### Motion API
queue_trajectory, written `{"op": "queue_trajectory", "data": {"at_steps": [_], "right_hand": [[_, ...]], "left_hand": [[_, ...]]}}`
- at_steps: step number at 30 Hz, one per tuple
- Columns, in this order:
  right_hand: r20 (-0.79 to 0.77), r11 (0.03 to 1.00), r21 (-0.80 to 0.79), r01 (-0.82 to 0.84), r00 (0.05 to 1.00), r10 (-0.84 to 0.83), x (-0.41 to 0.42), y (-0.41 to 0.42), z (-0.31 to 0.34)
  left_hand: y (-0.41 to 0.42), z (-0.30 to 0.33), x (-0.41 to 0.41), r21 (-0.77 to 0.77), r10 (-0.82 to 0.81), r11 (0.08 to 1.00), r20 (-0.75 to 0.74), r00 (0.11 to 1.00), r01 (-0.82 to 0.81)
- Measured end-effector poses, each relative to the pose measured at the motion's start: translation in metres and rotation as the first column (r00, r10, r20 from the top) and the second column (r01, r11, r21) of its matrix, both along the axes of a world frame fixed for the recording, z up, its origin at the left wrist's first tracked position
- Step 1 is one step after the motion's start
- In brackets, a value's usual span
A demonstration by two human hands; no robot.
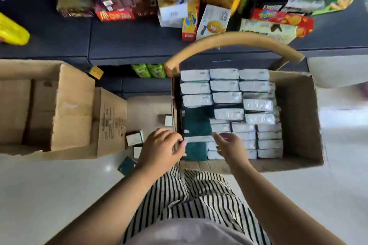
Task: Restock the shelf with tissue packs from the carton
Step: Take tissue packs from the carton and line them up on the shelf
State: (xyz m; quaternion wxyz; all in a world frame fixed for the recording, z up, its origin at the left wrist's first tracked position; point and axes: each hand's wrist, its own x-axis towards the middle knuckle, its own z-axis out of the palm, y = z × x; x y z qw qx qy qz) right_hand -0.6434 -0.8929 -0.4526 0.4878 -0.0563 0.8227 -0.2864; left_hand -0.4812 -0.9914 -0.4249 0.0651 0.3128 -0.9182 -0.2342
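Observation:
An open carton [298, 105] on the floor holds several white tissue packs [227, 97] standing in rows. A dark green tissue pack [197, 123] with a white band lies flat at the carton's near left. My left hand [161, 145] reaches over the carton's left wall, its curled fingers pinching the green pack's left edge. My right hand [229, 145] hovers over the near packs, fingers relaxed, fingertips at the right end of the white band. The dark shelf [127, 45] lies beyond the carton.
A second, open brown carton [59, 105] sits to the left. Small boxes [134, 138] lie on the floor between the cartons. Snack boxes [211, 20] fill the shelf's back. A curved cardboard flap [229, 40] arches over the carton's far end. Striped trousers [199, 195] are below.

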Motion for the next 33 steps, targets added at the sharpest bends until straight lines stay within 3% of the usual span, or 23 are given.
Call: {"op": "queue_trajectory", "data": {"at_steps": [3, 6, 12, 18, 24, 29, 33], "right_hand": [[0.334, 0.960, 0.107, 0.258, 0.900, -0.279, 0.004, -0.012, -0.015], [0.440, 0.911, 0.193, 0.364, 0.798, -0.412, 0.003, -0.027, -0.032], [0.415, 0.875, 0.299, 0.381, 0.773, -0.479, 0.004, -0.032, -0.054], [0.669, 0.918, 0.278, 0.282, 0.629, -0.396, -0.021, -0.001, -0.037], [0.721, 0.970, 0.234, 0.063, 0.658, -0.217, -0.060, 0.033, -0.018], [0.633, 0.960, 0.263, 0.093, 0.735, -0.245, -0.090, 0.056, -0.014], [0.592, 0.948, 0.299, 0.106, 0.759, -0.272, -0.099, 0.073, -0.016]], "left_hand": [[0.013, -0.019, 0.004, 0.107, 0.071, 0.991, 0.084, 0.994, -0.079], [0.020, -0.032, 0.006, 0.190, 0.124, 0.971, 0.126, 0.984, -0.147], [0.025, -0.036, -0.001, 0.233, 0.181, 0.950, 0.125, 0.975, -0.206], [0.022, -0.025, -0.007, 0.226, 0.280, 0.934, 0.015, 0.960, -0.276], [0.018, -0.017, -0.023, 0.301, 0.377, 0.879, 0.034, 0.926, -0.369], [0.022, -0.052, -0.049, 0.416, 0.197, 0.847, 0.330, 0.923, -0.329], [0.016, -0.079, -0.074, 0.363, 0.055, 0.898, 0.467, 0.883, -0.248]]}}
